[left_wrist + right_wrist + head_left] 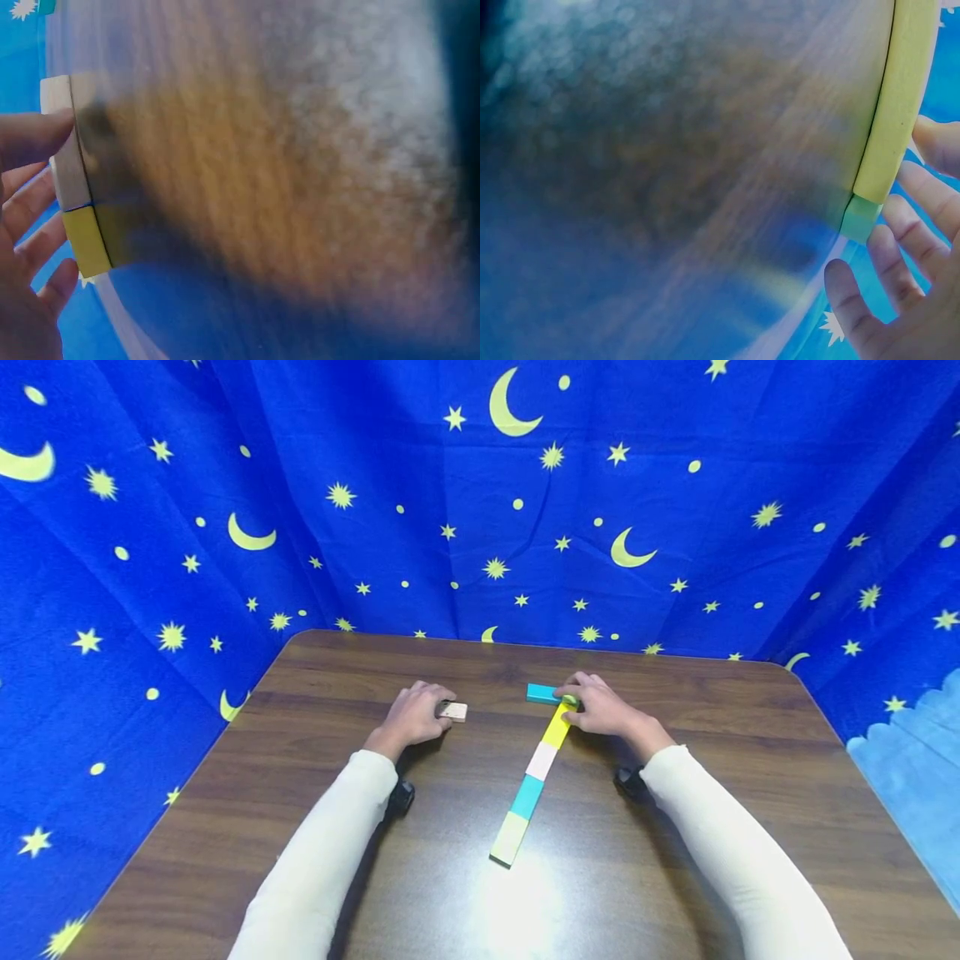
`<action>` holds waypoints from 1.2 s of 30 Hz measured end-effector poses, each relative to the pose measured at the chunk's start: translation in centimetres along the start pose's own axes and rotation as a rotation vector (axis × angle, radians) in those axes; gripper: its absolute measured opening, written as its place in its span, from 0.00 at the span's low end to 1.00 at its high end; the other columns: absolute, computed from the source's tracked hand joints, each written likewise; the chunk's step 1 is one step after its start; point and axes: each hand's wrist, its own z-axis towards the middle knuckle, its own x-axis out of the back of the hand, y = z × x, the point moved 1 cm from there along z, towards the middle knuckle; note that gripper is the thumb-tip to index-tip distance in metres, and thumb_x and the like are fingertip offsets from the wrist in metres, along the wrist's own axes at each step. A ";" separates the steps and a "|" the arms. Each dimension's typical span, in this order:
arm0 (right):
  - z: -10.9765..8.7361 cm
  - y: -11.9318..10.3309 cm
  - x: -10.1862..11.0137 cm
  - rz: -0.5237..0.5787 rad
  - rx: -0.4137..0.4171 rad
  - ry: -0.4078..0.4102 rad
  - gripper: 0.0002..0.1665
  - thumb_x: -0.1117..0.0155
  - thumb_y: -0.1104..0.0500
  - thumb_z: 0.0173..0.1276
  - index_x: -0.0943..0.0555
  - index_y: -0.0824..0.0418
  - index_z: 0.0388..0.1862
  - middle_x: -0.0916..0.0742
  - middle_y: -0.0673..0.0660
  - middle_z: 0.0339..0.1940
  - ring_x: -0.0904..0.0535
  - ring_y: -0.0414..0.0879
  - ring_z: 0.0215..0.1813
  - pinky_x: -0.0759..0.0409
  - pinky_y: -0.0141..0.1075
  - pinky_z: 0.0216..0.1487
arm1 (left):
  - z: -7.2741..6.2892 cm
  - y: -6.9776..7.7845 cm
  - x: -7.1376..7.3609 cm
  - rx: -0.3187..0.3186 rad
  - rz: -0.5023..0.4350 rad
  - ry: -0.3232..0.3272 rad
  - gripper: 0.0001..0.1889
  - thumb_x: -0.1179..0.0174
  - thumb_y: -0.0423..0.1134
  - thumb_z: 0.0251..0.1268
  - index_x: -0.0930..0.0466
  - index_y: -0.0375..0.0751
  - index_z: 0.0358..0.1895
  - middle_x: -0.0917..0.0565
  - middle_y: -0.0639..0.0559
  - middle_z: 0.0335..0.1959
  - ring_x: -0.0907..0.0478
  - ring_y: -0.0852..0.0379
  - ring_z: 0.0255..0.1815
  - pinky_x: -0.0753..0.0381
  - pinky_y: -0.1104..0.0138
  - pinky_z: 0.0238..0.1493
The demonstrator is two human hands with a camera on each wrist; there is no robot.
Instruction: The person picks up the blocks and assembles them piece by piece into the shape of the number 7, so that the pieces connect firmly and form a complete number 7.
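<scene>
In the head view my left hand point(418, 713) holds a pale wooden block point(453, 711) lying at the left. The left wrist view has its thumb on the near face of the pale block point(71, 150) and fingers behind; a yellow block point(87, 241) joins that block end to end. My right hand point(600, 706) is at the far end of a slanting row, its thumb beside a yellow block point(557, 725) and fingers round a green block point(570, 699). That green block point(861, 219) meets the end of the yellow block point(896, 105) in the right wrist view.
Nearer me, the row continues with a pink block point(542, 761), a teal block point(527, 797) and a pale yellow block point(509, 839). A blue block point(542, 693) lies crosswise at the far end. Behind the wooden table point(337, 660) hangs a blue star-patterned cloth point(420, 468).
</scene>
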 end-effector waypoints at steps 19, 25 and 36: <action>-0.1 -0.1 0.1 -0.008 0.022 0.018 0.25 0.35 0.59 0.65 0.20 0.63 0.61 0.21 0.66 0.59 0.28 0.61 0.59 0.28 0.57 0.62 | 0.2 0.0 0.0 -0.008 0.030 0.002 0.21 0.35 0.40 0.60 0.18 0.45 0.58 0.18 0.48 0.62 0.23 0.44 0.62 0.26 0.50 0.61; -0.1 -0.1 0.1 -0.014 0.011 0.015 0.25 0.36 0.58 0.66 0.20 0.63 0.62 0.21 0.66 0.60 0.28 0.61 0.60 0.28 0.57 0.62 | 0.3 -0.1 -0.2 -0.007 0.038 0.002 0.20 0.36 0.40 0.59 0.17 0.45 0.57 0.17 0.48 0.61 0.23 0.44 0.61 0.26 0.50 0.60; -0.2 -0.1 0.1 0.011 0.005 0.004 0.25 0.36 0.59 0.66 0.21 0.63 0.62 0.22 0.66 0.60 0.29 0.61 0.59 0.28 0.57 0.62 | 0.3 -0.1 -0.2 -0.001 0.029 0.011 0.20 0.35 0.40 0.60 0.17 0.45 0.57 0.17 0.48 0.60 0.22 0.44 0.61 0.26 0.48 0.60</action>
